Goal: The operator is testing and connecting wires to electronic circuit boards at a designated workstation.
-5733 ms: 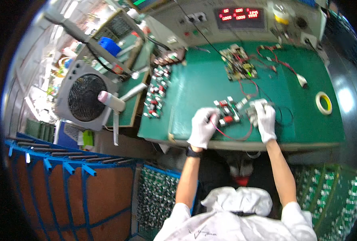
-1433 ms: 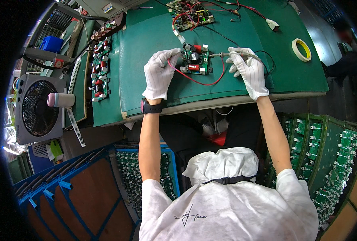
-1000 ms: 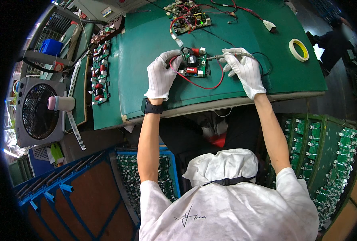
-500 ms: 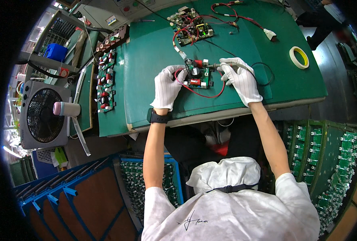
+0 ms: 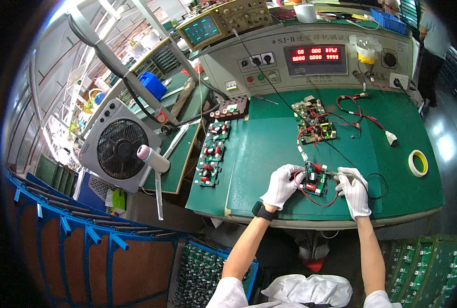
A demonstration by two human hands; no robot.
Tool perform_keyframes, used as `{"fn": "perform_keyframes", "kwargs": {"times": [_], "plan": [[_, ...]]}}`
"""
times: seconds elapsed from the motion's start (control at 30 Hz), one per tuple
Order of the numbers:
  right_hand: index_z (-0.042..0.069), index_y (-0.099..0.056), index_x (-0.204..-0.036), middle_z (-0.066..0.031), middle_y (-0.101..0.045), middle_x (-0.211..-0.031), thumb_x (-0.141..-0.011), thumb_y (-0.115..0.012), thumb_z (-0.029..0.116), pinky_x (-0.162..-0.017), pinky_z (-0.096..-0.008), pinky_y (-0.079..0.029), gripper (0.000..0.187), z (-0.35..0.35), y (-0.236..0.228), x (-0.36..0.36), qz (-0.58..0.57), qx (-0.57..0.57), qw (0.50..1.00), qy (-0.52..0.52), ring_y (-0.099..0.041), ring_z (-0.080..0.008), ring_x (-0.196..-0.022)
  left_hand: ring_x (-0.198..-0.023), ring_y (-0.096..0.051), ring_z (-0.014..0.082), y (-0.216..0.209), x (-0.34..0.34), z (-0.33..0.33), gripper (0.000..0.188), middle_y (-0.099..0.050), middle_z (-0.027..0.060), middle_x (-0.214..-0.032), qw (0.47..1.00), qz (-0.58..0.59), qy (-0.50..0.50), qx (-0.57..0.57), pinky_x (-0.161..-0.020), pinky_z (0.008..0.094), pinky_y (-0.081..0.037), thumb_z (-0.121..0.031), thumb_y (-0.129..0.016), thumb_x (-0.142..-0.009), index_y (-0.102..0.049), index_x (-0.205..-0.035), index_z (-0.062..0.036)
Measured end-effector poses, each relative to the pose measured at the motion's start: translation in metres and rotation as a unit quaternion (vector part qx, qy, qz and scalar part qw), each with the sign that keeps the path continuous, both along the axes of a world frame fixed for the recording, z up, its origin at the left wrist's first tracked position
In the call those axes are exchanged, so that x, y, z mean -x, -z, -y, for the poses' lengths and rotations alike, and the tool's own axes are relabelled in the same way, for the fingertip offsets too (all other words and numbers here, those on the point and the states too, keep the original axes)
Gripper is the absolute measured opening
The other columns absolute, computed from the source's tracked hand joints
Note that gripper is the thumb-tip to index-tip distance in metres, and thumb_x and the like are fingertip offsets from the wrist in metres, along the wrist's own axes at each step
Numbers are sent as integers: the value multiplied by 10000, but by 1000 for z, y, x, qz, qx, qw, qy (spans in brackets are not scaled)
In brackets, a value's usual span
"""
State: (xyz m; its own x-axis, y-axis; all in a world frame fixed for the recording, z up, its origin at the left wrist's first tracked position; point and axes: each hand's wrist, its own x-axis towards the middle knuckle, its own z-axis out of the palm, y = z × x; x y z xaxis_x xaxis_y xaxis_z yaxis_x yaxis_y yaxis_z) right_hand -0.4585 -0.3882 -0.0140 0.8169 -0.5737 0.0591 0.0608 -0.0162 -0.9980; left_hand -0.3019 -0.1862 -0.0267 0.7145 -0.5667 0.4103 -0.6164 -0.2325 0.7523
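A small green circuit board [image 5: 317,184] with red and black parts lies near the bench's front edge, between my white-gloved hands. My left hand [image 5: 283,187] is closed at the board's left edge, fingertips pinched beside a red wire [image 5: 321,206]. The wire loops in front of the board toward my right hand [image 5: 354,193]. That hand is closed around a slim grey probe [image 5: 333,174], its tip at the board's right side. Just what the left fingertips grip is partly hidden. A white connector [image 5: 303,154] joins the board to wires from a larger circuit board [image 5: 313,120] behind.
Several similar boards [image 5: 211,152] line the bench's left side. A tape roll [image 5: 418,163] and red cable with white plug [image 5: 391,138] lie right. A test panel [image 5: 316,60] and oscilloscope [image 5: 203,30] stand behind; a fan [image 5: 121,148] stands left. Racked boards [image 5: 429,267] flank me below.
The view has tilted up and swung left, bringing the test panel and oscilloscope into sight. Both hands keep their places at the small board, with little visible change in grip.
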Motion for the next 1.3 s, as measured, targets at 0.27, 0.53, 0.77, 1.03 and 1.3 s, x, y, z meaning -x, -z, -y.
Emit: {"fn": "perform_keyframes", "kwargs": {"times": [0.27,0.53,0.77,1.03,1.3], "plan": [[49,-678,-1184,-57,-746,-925,-1022,-668,140,-567,-242,-519,187,-2,0,-4,-21,6,1000,11,-654,-92,-673,-788,-708,192,1,0,2,144,-730,124,-885,998,-49,10,25,-732,318,-564,-100,-769,-897,-746,-1018,-24],[50,-676,-1180,-84,-751,-960,-1023,-664,200,-609,-280,-540,217,8,-5,-9,14,-2,1000,-24,-689,-124,-709,-812,-714,233,2,-17,5,159,-744,135,-905,999,-40,-4,13,-780,334,-560,-113,-775,-898,-754,-1022,-14],[47,-681,-1124,-112,-756,-908,-1012,-667,231,-598,-266,-533,216,14,6,4,36,163,983,-78,-712,-143,-682,-807,-738,248,-1,-6,4,203,-754,154,-928,999,33,-1,-17,-752,341,-564,-156,-759,-940,-738,-1055,9],[46,-688,-1138,-79,-702,-1047,-979,-651,91,-589,-277,-536,170,10,2,3,-5,209,974,-91,-702,-135,-671,-792,-742,230,-2,-6,3,183,-752,157,-924,1000,14,-5,-19,-731,334,-570,-132,-755,-938,-742,-1055,9],[42,-692,-1149,-65,-707,-1022,-943,-695,58,-580,-311,-529,207,14,9,-3,32,299,949,-94,-685,-156,-648,-841,-729,282,-13,-5,4,140,-743,156,-926,1000,12,-18,-9,-784,360,-570,-105,-768,-896,-762,-1013,-28]]}}
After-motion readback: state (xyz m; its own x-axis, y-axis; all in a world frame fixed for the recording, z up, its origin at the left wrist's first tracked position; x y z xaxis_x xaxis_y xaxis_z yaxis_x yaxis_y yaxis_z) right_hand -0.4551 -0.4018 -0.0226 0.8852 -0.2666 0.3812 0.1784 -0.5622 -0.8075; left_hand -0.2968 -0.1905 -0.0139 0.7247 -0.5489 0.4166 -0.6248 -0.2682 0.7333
